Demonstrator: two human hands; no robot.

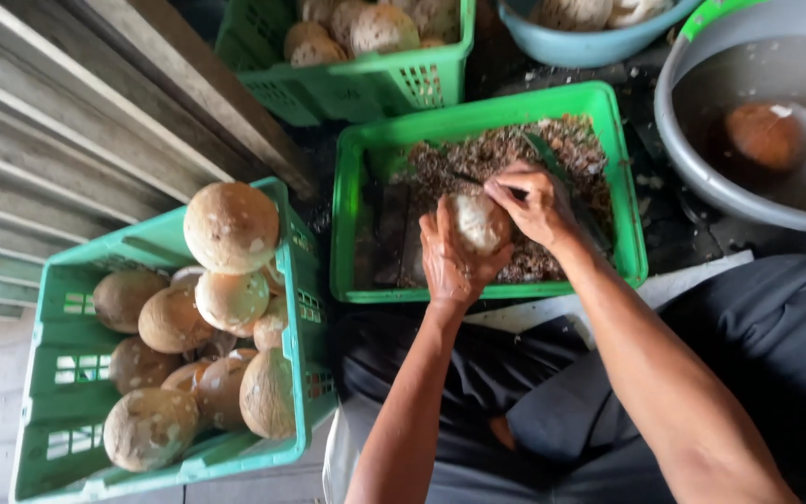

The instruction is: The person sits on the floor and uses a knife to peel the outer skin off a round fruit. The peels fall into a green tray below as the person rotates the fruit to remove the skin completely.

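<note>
Three green crates surround the hands: one heaped with brown coconuts (231, 227) to the left of them, a shallow crate (354, 224) of brown shavings directly beneath them, another beyond. A grey basin (701, 177) sits to their right. The left hand (448, 264) cups a pale peeled coconut (479, 222); the right hand (535, 203) pinches a dark-bladed knife (552, 168) against it.

Grey weathered wooden planks (58, 131) slant across the upper left, well away from the grip. The ground (673, 219) to its right is dark, damp and littered with small scraps. Light is dim and even, brighter on the planks.
</note>
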